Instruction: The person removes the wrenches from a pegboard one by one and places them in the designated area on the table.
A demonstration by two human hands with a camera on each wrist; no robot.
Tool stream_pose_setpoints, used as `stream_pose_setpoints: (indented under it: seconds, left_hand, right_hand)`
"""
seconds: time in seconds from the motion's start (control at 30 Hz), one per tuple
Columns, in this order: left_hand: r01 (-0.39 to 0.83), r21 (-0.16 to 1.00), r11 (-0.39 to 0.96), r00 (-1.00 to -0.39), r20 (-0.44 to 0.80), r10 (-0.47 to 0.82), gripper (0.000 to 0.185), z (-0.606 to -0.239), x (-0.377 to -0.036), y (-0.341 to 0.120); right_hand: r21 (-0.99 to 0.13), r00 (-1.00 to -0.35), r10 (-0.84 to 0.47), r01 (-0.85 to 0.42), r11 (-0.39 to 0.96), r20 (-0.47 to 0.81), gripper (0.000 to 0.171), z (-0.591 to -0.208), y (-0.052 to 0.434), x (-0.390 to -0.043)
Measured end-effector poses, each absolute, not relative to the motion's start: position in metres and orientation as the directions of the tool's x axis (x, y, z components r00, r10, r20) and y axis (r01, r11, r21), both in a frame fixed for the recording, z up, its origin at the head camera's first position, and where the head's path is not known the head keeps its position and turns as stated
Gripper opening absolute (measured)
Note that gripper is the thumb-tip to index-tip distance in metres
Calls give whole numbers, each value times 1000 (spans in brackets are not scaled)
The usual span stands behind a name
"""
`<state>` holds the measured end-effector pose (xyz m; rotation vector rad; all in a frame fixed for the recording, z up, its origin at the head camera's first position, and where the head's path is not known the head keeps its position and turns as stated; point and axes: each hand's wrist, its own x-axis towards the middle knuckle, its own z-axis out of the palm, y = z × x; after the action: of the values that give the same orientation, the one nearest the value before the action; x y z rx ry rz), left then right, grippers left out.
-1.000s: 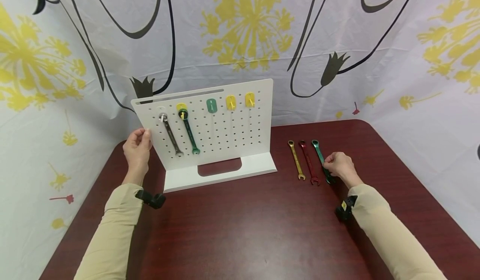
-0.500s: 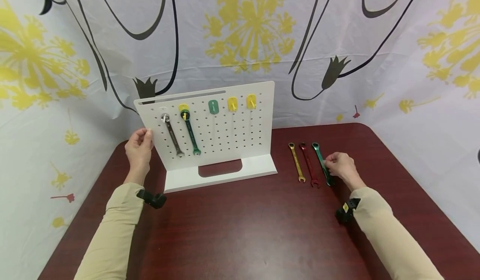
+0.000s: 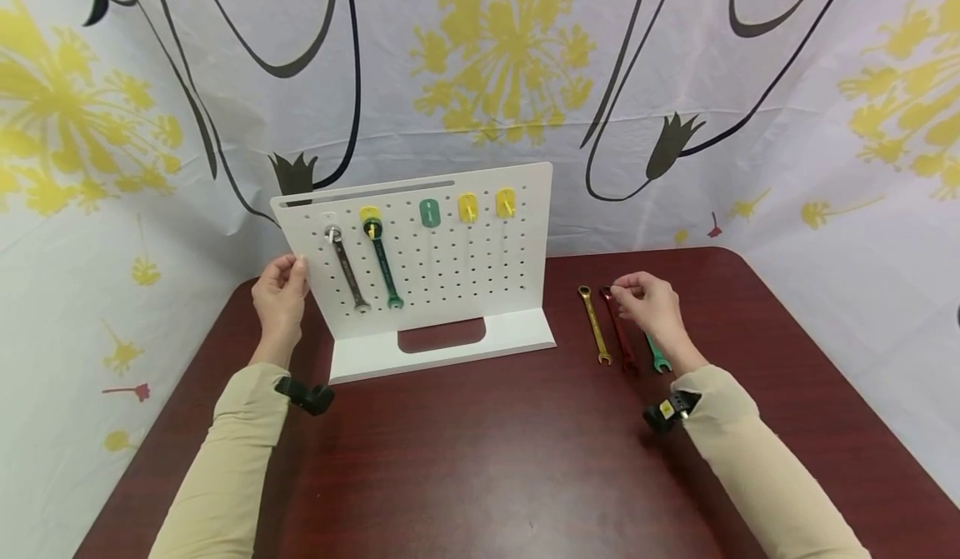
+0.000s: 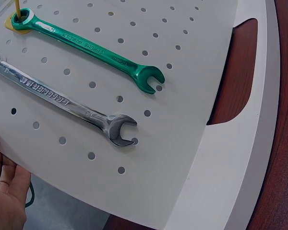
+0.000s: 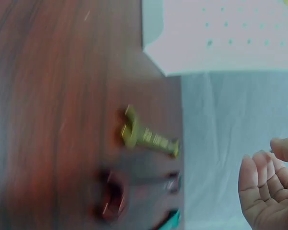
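While hovering with loosely curled, empty right grip, nearer than left grip pinching the pegboard, note red wrench just below on the surface, long axis running near to far.

Your pegboard stands on the table toward its far left corner, with a cloth behind. One wrench hangs near the board's left edge, a second wrench just right of it, and three hooks sit farther right. Your left hand holds the board's left edge. Right of the board lie a third wrench, a fourth wrench and a fifth wrench (partly hidden under your right hand).
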<state>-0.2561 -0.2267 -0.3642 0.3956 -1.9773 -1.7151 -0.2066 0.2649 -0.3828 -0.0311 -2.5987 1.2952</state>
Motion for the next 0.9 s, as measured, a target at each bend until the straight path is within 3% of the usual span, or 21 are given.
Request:
stream_pose_setpoints:
  seconds: [0.53, 0.9]
  left_hand:
    - [104, 976, 190, -834, 190, -518, 12, -363, -256, -227]
    - [116, 977, 180, -829, 195, -524, 10, -365, -259, -226]
  right_hand:
    - [-873, -947, 69, -259, 413, 314, 20, -363, 186, -218]
    - [-908, -947, -12, -311, 281, 321, 17, -365, 130, -222]
